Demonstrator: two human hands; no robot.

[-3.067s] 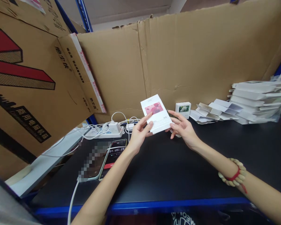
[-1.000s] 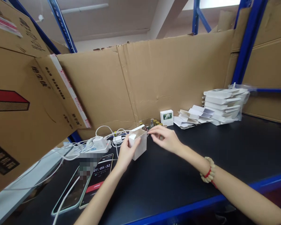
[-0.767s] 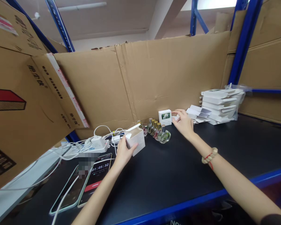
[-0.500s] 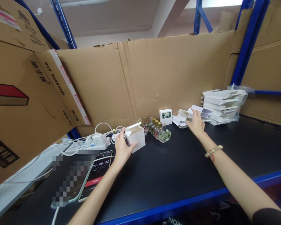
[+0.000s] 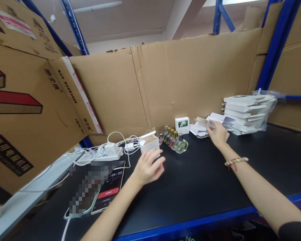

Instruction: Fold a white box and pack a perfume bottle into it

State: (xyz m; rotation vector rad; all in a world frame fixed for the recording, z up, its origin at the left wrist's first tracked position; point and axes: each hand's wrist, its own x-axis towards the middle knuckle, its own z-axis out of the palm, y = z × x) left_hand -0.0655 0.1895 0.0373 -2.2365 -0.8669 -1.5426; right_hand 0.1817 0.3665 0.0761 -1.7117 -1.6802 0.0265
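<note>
An open white box (image 5: pixel 149 142) stands on the black tabletop, its flap raised. Just in front of it is my left hand (image 5: pixel 149 167), fingers apart and holding nothing. My right hand (image 5: pixel 217 133) pinches the edge of a folded white paper insert (image 5: pixel 203 124) in a loose pile at the back right. Several small glass bottles (image 5: pixel 181 146) with gold and silver caps are lined up between the hands. Behind them a closed white box with a flower picture (image 5: pixel 182 125) leans near the cardboard wall.
Flattened white boxes (image 5: pixel 245 115) are stacked at the right, partly in clear plastic. A power strip (image 5: pixel 117 154) with tangled white cables lies at the left, near a phone (image 5: pixel 110 187) showing a timer. Cardboard (image 5: pixel 110 97) walls the back; a blue edge (image 5: pixel 190 223) runs along the front.
My left hand has let go of the open white box and moved down and right, in front of it. My right hand has closed on the insert's edge. The view has shifted slightly.
</note>
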